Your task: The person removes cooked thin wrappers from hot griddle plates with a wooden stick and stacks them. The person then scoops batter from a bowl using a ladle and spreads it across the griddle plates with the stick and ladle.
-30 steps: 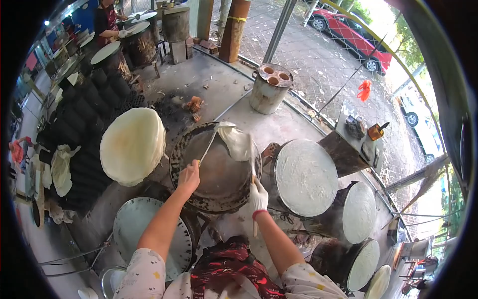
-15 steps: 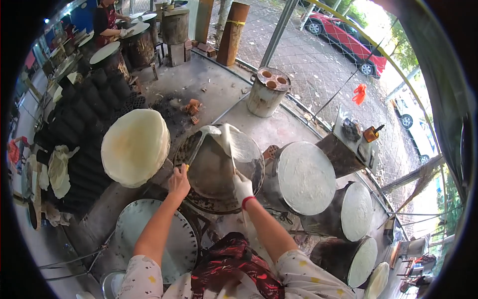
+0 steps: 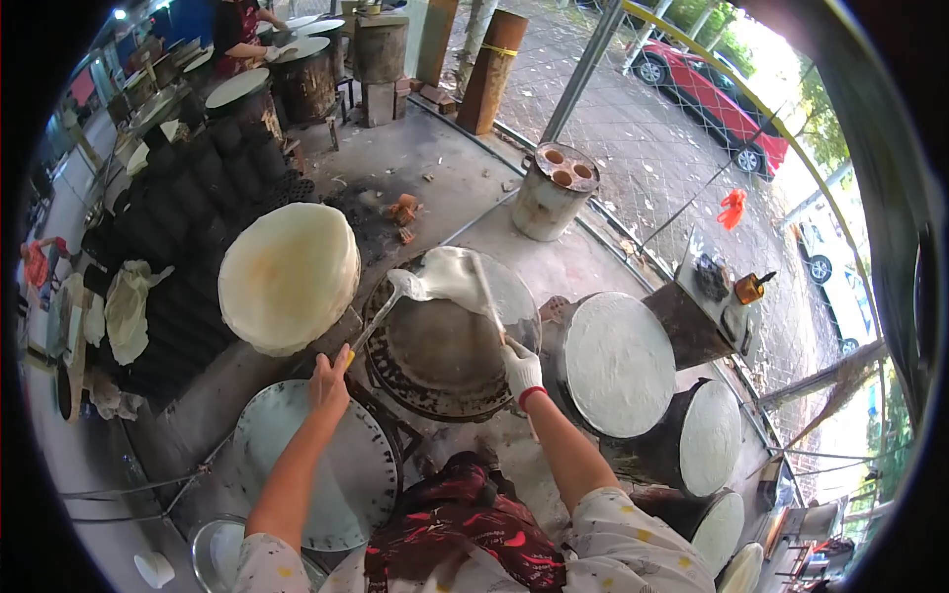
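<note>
My left hand point(image 3: 329, 385) is bare and closed around a long-handled metal tool point(image 3: 374, 322) with a yellow grip. White batter coats its head, which hangs over the far left part of a round griddle point(image 3: 435, 356). My right hand point(image 3: 522, 370), in a white glove with a red band at the wrist, grips a thin stick point(image 3: 490, 301) over the griddle's right side. Between the two tools, wet white batter point(image 3: 460, 275) is spread across the far part of the griddle. The griddle's near half is bare and dark, with a charred rim.
A stack of pale round flatbreads point(image 3: 289, 282) stands at the left, beside dark coal briquettes point(image 3: 183, 267). Batter-covered drum griddles point(image 3: 618, 366) line the right. A round lid point(image 3: 316, 465) lies near my left forearm. Beyond are a drum with holes point(image 3: 556, 193) and a co-worker point(image 3: 237, 40).
My left hand has moved left and down, drawing the tool's head back from the far edge. The batter is spread wider, and the stick now tilts further left at its tip.
</note>
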Motion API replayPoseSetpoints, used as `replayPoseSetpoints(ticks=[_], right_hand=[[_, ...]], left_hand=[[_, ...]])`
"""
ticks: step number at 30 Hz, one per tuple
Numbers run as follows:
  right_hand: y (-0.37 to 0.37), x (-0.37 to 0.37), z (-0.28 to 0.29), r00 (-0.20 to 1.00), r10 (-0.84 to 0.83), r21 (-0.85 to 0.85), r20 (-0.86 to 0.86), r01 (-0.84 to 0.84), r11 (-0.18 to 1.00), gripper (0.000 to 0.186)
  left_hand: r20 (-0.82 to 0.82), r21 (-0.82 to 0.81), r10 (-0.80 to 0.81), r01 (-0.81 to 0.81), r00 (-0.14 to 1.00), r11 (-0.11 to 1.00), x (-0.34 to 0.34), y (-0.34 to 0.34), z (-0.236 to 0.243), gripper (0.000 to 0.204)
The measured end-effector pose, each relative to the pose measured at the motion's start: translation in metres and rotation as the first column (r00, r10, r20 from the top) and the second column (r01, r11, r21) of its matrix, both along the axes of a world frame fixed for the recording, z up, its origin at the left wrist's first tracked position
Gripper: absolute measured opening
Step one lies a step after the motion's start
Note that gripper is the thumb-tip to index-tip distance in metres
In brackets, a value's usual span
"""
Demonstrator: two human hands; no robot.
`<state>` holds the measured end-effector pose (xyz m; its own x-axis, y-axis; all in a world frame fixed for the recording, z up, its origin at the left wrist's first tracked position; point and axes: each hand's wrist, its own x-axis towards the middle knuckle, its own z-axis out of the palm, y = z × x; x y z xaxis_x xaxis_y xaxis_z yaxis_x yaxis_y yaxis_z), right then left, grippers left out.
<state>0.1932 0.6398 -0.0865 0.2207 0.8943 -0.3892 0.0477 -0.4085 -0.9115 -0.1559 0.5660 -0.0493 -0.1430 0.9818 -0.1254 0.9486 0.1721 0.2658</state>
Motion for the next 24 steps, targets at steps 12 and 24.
replayPoseSetpoints(ticks=[12,24], right_hand=[[0.022,0.019,0.005,0.988,0.145,0.083,-0.046,-0.141,0.987,0.034],[0.080,0.042,-0.018,0.942,0.315,0.075,0.117,-0.325,0.943,0.032]], left_hand=[[0.168,0.097,0.114,-0.132,0.979,0.986,-0.009,-0.098,-0.016,0.058],[0.868,-0.075,0.292,-0.474,0.403,0.877,0.073,-0.092,0.031,0.018]])
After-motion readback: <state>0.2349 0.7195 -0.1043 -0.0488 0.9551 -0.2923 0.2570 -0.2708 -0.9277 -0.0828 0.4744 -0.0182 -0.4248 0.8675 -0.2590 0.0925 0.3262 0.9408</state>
